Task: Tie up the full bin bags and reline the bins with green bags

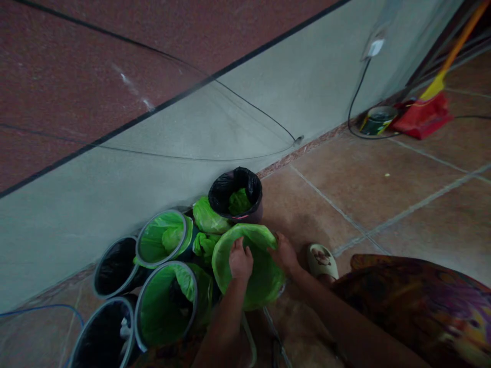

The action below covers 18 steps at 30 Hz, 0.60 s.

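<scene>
green liner point(222, 255) covers the rim of the bin point(264, 294), which sits right under the left hand point(241, 260) and just to the left of the right hand point(284, 253). from my remote seat i see the left fingers loosely bent and slightly apart over the opening, seemingly holding nothing; whether they brush the film, i can't tell. the right fingers bend over the rim, though i can't tell if they pinch. i'd let the right steady that edge and move the left with soft fingertips, since thin plastic could tear, and i'd avoid bumping the green bundle point(209, 217) beyond the left hand.
</scene>
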### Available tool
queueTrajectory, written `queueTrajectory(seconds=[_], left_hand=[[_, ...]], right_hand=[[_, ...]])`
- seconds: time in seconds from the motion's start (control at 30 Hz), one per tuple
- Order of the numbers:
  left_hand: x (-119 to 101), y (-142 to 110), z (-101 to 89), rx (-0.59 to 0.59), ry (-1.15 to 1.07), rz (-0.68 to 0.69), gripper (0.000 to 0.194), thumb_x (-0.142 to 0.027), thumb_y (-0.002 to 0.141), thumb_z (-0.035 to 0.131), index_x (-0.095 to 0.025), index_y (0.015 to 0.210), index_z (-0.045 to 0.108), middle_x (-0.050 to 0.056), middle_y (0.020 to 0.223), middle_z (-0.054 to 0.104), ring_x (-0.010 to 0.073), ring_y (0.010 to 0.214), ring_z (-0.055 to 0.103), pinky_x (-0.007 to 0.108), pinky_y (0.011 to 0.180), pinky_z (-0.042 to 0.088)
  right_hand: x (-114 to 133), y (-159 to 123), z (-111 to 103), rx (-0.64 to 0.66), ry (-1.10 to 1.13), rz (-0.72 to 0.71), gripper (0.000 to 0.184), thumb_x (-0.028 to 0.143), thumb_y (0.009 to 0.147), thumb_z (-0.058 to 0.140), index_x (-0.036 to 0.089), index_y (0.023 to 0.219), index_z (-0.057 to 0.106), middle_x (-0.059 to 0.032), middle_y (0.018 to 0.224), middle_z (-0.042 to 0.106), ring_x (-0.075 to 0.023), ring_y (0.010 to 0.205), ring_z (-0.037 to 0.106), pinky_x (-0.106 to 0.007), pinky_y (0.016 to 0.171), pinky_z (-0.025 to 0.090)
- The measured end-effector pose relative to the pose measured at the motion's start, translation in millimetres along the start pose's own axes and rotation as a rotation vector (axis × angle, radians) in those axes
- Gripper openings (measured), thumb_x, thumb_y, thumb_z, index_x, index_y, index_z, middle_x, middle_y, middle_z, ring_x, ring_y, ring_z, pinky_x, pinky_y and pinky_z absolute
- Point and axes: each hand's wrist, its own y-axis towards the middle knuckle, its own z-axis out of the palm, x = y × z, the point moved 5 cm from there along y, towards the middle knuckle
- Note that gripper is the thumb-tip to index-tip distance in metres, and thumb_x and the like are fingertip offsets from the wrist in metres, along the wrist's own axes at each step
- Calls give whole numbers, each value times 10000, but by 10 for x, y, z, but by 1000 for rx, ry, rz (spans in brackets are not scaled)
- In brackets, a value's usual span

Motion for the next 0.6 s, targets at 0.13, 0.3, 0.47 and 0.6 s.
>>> queueTrajectory(seconds=[0.13,0.3,0.47,0.6], left_hand=[[107,304,-350,-171,-8,-6,407,-217,942,433,-126,1311,578,148,1283,645,242,1236,568,361,1074,433],[298,761,-426,-59,47,-143,412,-291,1009,312,-162,1172,668,120,1181,705,227,1122,631,333,1005,447],[479,931,-202,210,91,-137,486,-401,1028,278,-189,1007,716,111,1048,743,210,1000,681,296,885,485],[564,881,-117,228,117,26,367,-429,1005,399,-230,1099,693,74,1093,738,207,1044,668,289,951,457]], right_hand=[[206,201,-232,-65,43,-86,550,382,929,488,53,1369,509,-199,1351,597,-274,1263,553,-359,1055,430],[685,493,-153,120,-173,-231,443,304,1012,311,118,1240,643,-147,1265,669,-242,1190,605,-327,1032,420],[768,518,179,272,-383,-294,425,299,1021,297,112,1220,622,-154,1100,715,-243,999,670,-325,867,460],[676,491,253,297,-444,-329,327,262,992,390,111,1211,579,-150,1071,704,-218,894,660,-297,760,434]])
